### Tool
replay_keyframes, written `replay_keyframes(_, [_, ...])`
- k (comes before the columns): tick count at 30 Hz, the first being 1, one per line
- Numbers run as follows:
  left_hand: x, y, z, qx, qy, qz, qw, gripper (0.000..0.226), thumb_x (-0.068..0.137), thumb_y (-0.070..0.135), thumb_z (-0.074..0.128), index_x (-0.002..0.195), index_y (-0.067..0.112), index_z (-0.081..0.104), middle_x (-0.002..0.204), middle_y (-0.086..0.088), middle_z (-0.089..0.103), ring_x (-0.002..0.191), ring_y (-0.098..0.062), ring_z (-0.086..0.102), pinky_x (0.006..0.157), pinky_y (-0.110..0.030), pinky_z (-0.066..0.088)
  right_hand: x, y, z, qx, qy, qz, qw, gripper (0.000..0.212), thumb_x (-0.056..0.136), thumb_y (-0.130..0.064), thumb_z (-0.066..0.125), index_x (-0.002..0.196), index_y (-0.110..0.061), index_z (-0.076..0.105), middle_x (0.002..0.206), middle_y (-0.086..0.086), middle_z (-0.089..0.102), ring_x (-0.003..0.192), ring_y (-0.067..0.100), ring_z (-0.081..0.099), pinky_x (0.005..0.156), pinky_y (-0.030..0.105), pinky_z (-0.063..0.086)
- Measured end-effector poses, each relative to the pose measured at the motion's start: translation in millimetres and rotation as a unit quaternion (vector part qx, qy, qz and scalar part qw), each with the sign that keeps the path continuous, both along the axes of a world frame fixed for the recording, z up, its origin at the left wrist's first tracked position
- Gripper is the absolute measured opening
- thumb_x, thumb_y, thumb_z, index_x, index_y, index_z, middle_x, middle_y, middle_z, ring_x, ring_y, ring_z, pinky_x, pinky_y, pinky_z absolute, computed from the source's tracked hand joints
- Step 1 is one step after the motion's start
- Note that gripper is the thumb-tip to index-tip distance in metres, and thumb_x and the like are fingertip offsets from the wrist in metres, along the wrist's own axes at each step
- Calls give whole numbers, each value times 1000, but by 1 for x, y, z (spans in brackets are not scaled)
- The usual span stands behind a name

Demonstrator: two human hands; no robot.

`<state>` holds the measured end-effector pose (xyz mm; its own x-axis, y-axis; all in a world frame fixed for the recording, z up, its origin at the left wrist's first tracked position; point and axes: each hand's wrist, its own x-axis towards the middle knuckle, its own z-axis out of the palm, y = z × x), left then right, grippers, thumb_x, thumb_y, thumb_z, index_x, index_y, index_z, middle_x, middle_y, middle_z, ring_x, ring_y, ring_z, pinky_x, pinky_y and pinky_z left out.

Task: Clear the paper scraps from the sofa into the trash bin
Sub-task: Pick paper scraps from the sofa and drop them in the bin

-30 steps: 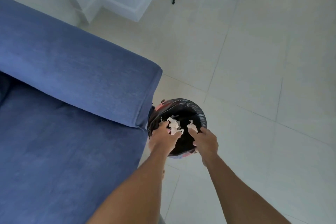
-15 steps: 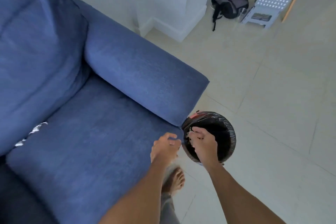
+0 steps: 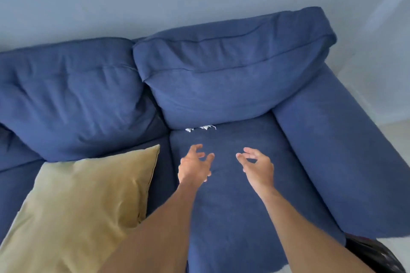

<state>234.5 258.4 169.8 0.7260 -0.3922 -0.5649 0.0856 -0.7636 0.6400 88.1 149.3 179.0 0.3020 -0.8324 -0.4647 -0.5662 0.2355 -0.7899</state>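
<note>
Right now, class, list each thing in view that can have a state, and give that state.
Left hand: open, empty.
Right hand: open, empty.
Scraps: on the seat, tucked under the back cushion.
Bin: beside the sofa, mostly out of frame.
Pillow: lying on the seat.

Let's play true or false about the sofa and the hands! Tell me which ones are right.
1. Both hands are empty. True: the left hand and right hand hold nothing.
2. White paper scraps lie under the edge of the back cushion. True.
3. The pillow is red. False: it is yellow.
4. The sofa is green. False: it is blue.
5. The trash bin sits on the seat. False: it stands beside the sofa, at the lower right.
</note>
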Motion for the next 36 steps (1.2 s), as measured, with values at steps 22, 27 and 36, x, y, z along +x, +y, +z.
replay_keyframes(22, [161, -104, -252, 81, -53, 205, 974, 40, 84, 67, 75, 111, 37, 71, 116, 9, 68, 107, -24, 70, 85, -37, 53, 242, -70, -240, -131, 229, 65, 962, 45, 86, -59, 76, 112, -22, 76, 115, 12, 77, 108, 40, 70, 84, 41, 54])
replay_keyframes(27, [168, -111, -260, 84, -51, 250, 963, 27, 94, 55, 70, 81, 32, 67, 105, 5, 72, 93, -23, 69, 76, -35, 50, 242, -78, -247, -136, 201, 61, 968, 27, 91, -45, 74, 100, -20, 80, 102, 13, 78, 97, 40, 70, 73, 36, 47])
replay_keyframes(36, [109, -69, -192, -36, 0, 168, 985, 14, 90, 60, 71, 83, 48, 69, 91, 29, 70, 43, -2, 70, 60, -26, 55, 160, -68, -187, -96, 81, 36, 991, 20, 89, -44, 75, 93, -26, 82, 82, -6, 79, 68, 8, 58, 70, 32, 45])
